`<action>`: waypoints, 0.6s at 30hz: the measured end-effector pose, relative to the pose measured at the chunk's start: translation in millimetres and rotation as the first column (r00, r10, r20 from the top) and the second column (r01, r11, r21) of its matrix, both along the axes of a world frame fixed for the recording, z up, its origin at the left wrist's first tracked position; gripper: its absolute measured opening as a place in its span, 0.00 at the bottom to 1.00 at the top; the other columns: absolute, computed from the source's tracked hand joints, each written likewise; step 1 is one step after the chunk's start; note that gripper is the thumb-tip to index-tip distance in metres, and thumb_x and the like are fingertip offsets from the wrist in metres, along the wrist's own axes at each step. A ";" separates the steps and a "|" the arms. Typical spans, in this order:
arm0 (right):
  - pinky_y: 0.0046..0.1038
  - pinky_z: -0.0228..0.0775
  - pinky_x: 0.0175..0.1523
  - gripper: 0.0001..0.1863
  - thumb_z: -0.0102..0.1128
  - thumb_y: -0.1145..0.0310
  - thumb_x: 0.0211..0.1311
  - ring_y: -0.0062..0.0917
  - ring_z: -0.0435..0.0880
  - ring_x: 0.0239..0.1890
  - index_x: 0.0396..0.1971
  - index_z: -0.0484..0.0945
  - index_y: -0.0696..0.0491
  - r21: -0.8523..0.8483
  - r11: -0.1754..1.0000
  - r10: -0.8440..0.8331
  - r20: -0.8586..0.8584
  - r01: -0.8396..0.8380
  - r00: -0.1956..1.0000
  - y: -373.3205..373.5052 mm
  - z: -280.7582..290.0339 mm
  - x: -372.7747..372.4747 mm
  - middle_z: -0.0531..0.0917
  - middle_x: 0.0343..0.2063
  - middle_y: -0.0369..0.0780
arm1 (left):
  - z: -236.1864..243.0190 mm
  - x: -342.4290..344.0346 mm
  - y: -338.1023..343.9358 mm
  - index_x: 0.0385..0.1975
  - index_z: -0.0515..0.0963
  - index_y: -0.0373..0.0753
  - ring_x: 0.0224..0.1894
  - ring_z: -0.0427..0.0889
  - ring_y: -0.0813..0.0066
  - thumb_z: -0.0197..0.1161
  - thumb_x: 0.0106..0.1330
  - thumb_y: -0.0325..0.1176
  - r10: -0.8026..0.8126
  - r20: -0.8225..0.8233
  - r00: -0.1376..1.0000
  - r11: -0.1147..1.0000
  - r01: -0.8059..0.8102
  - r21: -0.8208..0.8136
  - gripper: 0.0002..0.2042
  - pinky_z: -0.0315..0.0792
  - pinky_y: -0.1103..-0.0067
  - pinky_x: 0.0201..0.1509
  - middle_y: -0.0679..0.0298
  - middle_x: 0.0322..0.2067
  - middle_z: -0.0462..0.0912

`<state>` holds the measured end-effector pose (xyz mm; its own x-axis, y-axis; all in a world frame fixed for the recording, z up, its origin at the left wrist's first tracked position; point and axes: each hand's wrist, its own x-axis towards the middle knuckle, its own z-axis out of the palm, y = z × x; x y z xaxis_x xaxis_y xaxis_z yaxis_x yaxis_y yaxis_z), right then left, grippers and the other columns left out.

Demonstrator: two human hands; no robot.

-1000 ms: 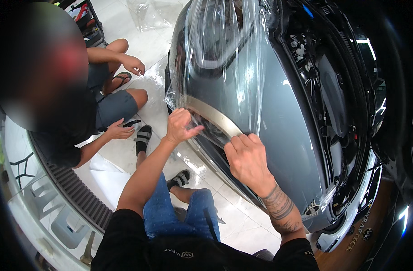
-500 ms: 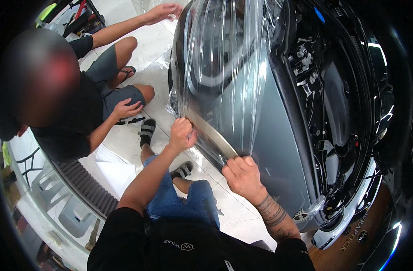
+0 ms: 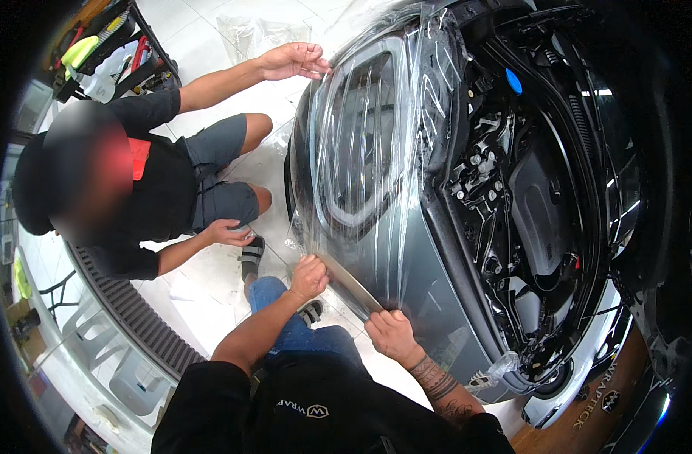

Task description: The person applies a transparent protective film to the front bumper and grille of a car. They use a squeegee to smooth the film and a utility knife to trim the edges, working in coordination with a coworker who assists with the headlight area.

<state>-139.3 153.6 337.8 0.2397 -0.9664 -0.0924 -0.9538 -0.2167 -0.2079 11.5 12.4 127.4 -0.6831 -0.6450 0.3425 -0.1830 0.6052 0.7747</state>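
Observation:
A clear plastic film (image 3: 376,189) lies in long wrinkles over the headlight (image 3: 346,193) and the front corner of a grey car (image 3: 440,295). My left hand (image 3: 310,277) is closed in a fist on the film's near edge, just off the bodywork. My right hand (image 3: 391,334) pinches the same edge farther right, beside the grey panel. A narrow tan strip (image 3: 351,285) runs straight between my two fists; whether it belongs to the film or the car I cannot tell. Across from me, a co-worker's raised hand (image 3: 297,60) reaches the film's far left side.
The co-worker crouches at the left, the other hand (image 3: 229,233) low near a knee. The engine bay (image 3: 539,204) lies exposed on the right. A tool cart (image 3: 123,68) stands at the upper left, a slatted grey bench (image 3: 134,310) below it. Loose clear film (image 3: 259,34) lies on the tiles.
The view has shifted, showing more of the headlight and engine bay. Both my hands keep hold of the film edge. The co-worker's raised hand now meets the film's side.

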 end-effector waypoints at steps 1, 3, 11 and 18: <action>0.27 0.58 0.35 0.03 0.53 0.67 0.47 0.22 0.70 0.30 0.23 0.70 0.47 0.009 1.000 -0.001 0.002 0.001 1.000 -1.4 1.8 -0.8 0.69 0.24 0.32 | 1.7 0.4 -1.5 0.18 0.66 0.40 0.29 0.70 0.60 0.63 0.41 0.30 -0.010 0.006 1.000 1.000 0.010 -0.002 0.10 0.63 0.67 0.33 0.60 0.23 0.68; 0.27 0.58 0.35 0.03 0.53 0.67 0.48 0.23 0.70 0.30 0.24 0.70 0.47 0.020 1.000 -0.003 0.006 0.003 1.000 -2.1 3.7 0.3 0.69 0.24 0.32 | 3.9 2.6 -2.8 0.18 0.66 0.40 0.30 0.70 0.60 0.63 0.41 0.30 -0.025 0.030 0.999 1.000 0.024 0.002 0.10 0.63 0.67 0.34 0.60 0.23 0.68; 0.28 0.59 0.33 0.04 0.54 0.68 0.45 0.24 0.71 0.29 0.22 0.69 0.47 0.000 1.000 -0.014 0.007 0.014 1.000 1.8 -3.1 3.3 0.69 0.23 0.33 | 2.7 8.3 -1.5 0.20 0.67 0.40 0.33 0.71 0.60 0.63 0.46 0.31 -0.060 0.117 0.991 0.998 0.059 0.011 0.09 0.65 0.65 0.37 0.60 0.24 0.69; 0.29 0.60 0.34 0.04 0.53 0.68 0.47 0.25 0.71 0.29 0.22 0.68 0.48 -0.012 1.000 -0.019 -0.007 0.019 1.000 -0.7 0.5 4.7 0.69 0.23 0.33 | 9.7 8.1 -6.0 0.21 0.68 0.40 0.33 0.71 0.61 0.64 0.44 0.30 -0.079 0.097 0.992 0.996 0.075 0.042 0.10 0.65 0.67 0.38 0.61 0.25 0.70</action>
<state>-134.6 152.9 338.3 0.2209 -0.9718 -0.0824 -0.9592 -0.2012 -0.1985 19.7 6.4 137.1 -0.7602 -0.6007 0.2476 -0.2134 0.5907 0.7781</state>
